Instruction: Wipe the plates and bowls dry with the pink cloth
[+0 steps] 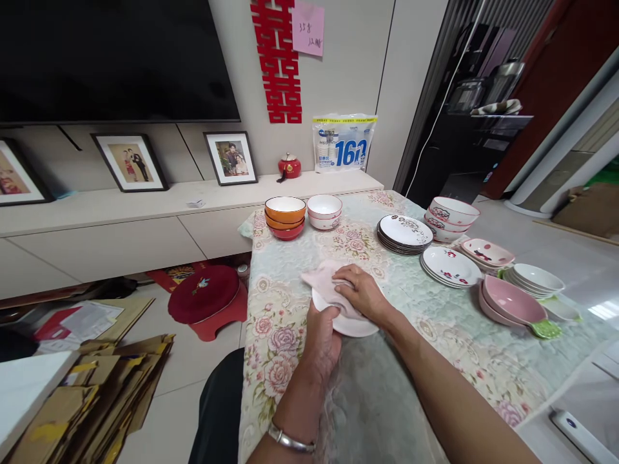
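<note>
A white plate (356,328) is held over the near part of the table, its far side covered by a pale pink cloth (320,278). My left hand (323,332) grips the plate's near left rim, thumb on top and fingers underneath. Bent over the cloth, my right hand (360,291) presses it against the plate's face. Beyond them stand stacked orange and red bowls (285,216) and white bowls with a pink rim (324,211). Off to the right are a stack of dark-rimmed plates (405,232) and flower-patterned plates (451,267).
A flowered cloth covers the table (280,361). Pink leaf-shaped dishes (515,299), small white bowls (534,280) and tall patterned bowls (452,218) sit on its right side. A white cabinet (232,212) runs behind. Flattened cardboard (111,393) and a red stool (206,296) are at the left.
</note>
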The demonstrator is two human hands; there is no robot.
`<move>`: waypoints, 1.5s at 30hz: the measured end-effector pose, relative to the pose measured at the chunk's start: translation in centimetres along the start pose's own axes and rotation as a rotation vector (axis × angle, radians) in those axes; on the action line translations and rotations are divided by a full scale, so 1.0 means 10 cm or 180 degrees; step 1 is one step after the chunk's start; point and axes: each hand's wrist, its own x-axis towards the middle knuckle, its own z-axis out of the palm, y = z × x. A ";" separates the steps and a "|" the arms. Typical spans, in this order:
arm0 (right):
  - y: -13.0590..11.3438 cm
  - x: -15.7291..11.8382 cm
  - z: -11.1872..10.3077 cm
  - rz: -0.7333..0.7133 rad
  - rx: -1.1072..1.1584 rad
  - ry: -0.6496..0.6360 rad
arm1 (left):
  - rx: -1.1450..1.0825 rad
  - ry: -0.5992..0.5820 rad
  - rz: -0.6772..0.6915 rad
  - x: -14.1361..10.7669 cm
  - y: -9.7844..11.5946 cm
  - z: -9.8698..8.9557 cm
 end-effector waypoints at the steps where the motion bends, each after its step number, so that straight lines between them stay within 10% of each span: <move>1: 0.04 0.01 -0.03 0.0138 -0.0336 0.0107 | 0.0019 0.0053 -0.0040 -0.01 0.00 0.00; 5: 0.07 -0.01 -0.09 0.0622 -0.1179 0.0268 | 0.0081 0.0186 -0.0108 -0.02 0.01 -0.01; 13: -0.04 0.03 0.10 -0.0275 -0.0018 -0.0111 | 0.0120 0.0055 0.0027 0.00 -0.01 0.02; 22: 0.08 0.08 0.02 0.0321 -0.1075 0.0265 | 0.0156 0.0033 -0.0079 -0.02 0.00 0.01; 29: -0.14 0.03 0.10 -0.0630 -0.0113 -0.0314 | 0.0130 0.0146 -0.0078 0.00 -0.04 -0.01; 35: -0.08 -0.03 -0.16 -0.0387 0.0323 -0.0850 | 0.0133 0.0162 -0.0259 0.00 -0.04 -0.03; 42: 0.11 0.01 -0.20 0.0468 -0.0911 0.0036 | 0.0209 -0.0012 -0.0105 -0.04 -0.01 0.00; 45: 0.02 0.03 -0.07 0.0137 -0.0985 0.0022 | 0.0202 -0.0069 -0.0052 -0.03 -0.03 0.00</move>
